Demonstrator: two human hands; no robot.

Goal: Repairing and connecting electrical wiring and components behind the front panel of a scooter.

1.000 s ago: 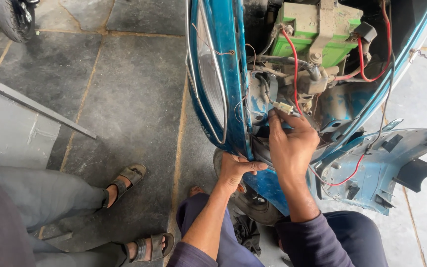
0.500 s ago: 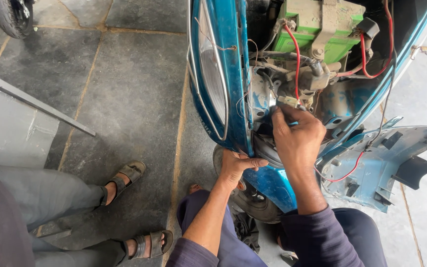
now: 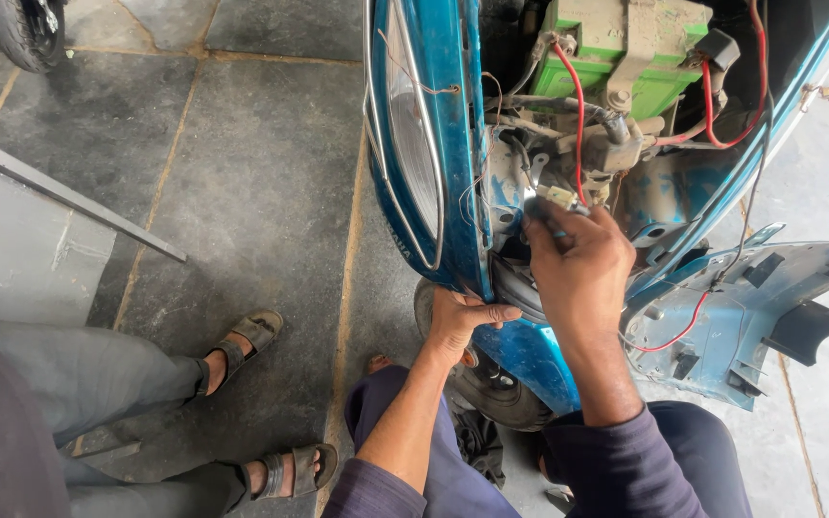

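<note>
A blue scooter stands with its front opened up. My left hand [image 3: 464, 324] grips the lower edge of the blue front panel [image 3: 443, 144] that carries the headlight. My right hand [image 3: 578, 264] reaches into the open nose and pinches a small pale wire connector [image 3: 560, 198] between its fingertips. Red wires [image 3: 580, 115] run from there up to a green battery box [image 3: 616, 48]. The front wheel [image 3: 491, 384] shows below my left hand, partly hidden by my arms.
A detached blue body panel [image 3: 760, 307] hangs at the right with a red wire on it. Another person sits at the left, with sandalled feet [image 3: 242, 345] on the dark stone floor. A grey metal sheet [image 3: 40, 230] leans at the left. A tyre [image 3: 21, 29] is at top left.
My right hand has shifted slightly up and left inside the nose, still on the connector. The view has moved in closer. My left hand stays on the panel edge.
</note>
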